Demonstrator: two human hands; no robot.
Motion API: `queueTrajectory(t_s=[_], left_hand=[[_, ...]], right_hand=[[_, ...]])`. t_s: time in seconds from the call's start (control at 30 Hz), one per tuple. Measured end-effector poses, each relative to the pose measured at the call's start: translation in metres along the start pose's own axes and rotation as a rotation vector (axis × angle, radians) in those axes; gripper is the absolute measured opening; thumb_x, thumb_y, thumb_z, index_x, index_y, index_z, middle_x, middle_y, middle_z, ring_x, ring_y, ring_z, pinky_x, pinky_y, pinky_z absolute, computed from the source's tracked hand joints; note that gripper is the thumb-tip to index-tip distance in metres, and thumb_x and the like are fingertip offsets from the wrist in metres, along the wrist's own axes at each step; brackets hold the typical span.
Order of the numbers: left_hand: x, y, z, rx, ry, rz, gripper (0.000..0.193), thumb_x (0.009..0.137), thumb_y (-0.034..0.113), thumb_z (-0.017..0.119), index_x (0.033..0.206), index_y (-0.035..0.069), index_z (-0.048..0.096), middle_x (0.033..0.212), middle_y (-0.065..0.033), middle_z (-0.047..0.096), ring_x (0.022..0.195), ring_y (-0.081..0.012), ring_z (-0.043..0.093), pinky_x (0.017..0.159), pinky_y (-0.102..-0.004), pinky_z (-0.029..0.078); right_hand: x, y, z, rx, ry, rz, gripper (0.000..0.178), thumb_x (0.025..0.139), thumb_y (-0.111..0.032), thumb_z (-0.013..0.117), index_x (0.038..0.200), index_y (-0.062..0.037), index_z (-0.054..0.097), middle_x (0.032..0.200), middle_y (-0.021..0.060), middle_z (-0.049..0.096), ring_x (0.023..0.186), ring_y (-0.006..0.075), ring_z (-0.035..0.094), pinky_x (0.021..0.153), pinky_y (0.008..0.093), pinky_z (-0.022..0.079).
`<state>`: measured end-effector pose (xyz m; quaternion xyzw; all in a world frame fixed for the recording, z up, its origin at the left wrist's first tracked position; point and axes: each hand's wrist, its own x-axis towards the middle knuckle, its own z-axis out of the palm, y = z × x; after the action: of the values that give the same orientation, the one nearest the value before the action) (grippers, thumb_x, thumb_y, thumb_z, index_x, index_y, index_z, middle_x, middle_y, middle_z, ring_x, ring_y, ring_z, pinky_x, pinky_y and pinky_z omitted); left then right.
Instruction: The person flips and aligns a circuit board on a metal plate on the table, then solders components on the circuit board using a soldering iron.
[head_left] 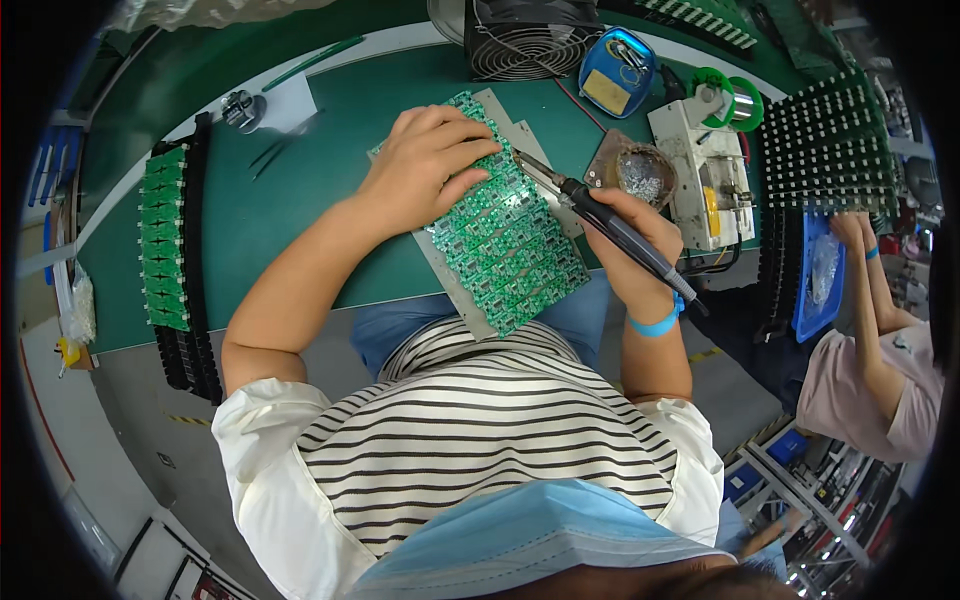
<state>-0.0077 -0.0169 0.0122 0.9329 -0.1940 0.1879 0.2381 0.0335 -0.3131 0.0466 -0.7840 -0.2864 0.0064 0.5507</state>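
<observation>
A panel of several joined green circuit boards (pixel 510 255) lies tilted on a grey backing plate (pixel 452 283), which overhangs the table's front edge above my lap. My left hand (pixel 437 160) rests on the panel's upper left part, palm down, with fingers stretched out and the thumb apart from them. In my right hand (pixel 640 240) is a soldering iron (pixel 598 212) with a dark handle, held like a pen. Its metal tip points up and left, at the panel's right edge close to my left fingertips. Whether the tip touches the board is too small to tell.
Beyond the right hand sit a round dish of metal bits (pixel 645 175), a white soldering station (pixel 700 170) and a green solder reel (pixel 738 103). A fan (pixel 530 45) and a blue sponge tray (pixel 612 80) stand behind. Board racks (pixel 165 240) flank the table; a co-worker (pixel 870 370) is at right.
</observation>
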Motion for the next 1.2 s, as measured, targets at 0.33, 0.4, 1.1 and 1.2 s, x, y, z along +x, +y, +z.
queueTrajectory(t_s=[0.33, 0.4, 1.1, 1.2], left_hand=[[0.000, 0.004, 0.005, 0.143, -0.054, -0.003, 0.024, 0.093, 0.024, 0.074, 0.115, 0.016, 0.077, 0.126, 0.0033, 0.070, 0.123, -0.0197, 0.057, 0.112, -0.0402, 0.039], [-0.001, 0.004, 0.005, 0.132, -0.055, -0.009, 0.024, 0.093, 0.024, 0.074, 0.115, 0.016, 0.077, 0.126, 0.0034, 0.070, 0.122, -0.0196, 0.057, 0.112, -0.0402, 0.039], [0.000, 0.005, 0.001, 0.070, -0.080, -0.034, 0.030, 0.091, 0.022, 0.074, 0.119, 0.012, 0.075, 0.128, 0.0006, 0.071, 0.122, -0.0231, 0.060, 0.112, -0.0427, 0.040], [0.000, 0.005, 0.002, 0.063, -0.082, -0.035, 0.031, 0.091, 0.022, 0.074, 0.120, 0.012, 0.075, 0.129, 0.0006, 0.070, 0.122, -0.0231, 0.060, 0.112, -0.0428, 0.040]], right_hand=[[0.021, 0.011, 0.008, -0.078, -0.061, -0.098, 0.041, 0.072, 0.007, 0.082, 0.112, -0.0015, 0.079, 0.088, 0.0085, 0.077, 0.068, 0.0163, 0.062, 0.066, 0.0262, 0.050], [0.021, 0.011, 0.007, -0.092, -0.074, -0.096, 0.041, 0.072, 0.007, 0.082, 0.112, -0.0017, 0.079, 0.087, 0.0080, 0.076, 0.068, 0.0163, 0.062, 0.066, 0.0263, 0.050], [0.029, 0.014, 0.005, -0.190, -0.159, -0.254, 0.043, 0.066, 0.005, 0.085, 0.108, 0.0003, 0.079, 0.082, 0.0074, 0.073, 0.066, 0.0165, 0.056, 0.064, 0.0273, 0.047], [0.030, 0.012, 0.004, -0.178, -0.173, -0.204, 0.043, 0.066, 0.005, 0.086, 0.108, 0.0005, 0.079, 0.081, 0.0072, 0.073, 0.066, 0.0165, 0.056, 0.064, 0.0274, 0.047]])
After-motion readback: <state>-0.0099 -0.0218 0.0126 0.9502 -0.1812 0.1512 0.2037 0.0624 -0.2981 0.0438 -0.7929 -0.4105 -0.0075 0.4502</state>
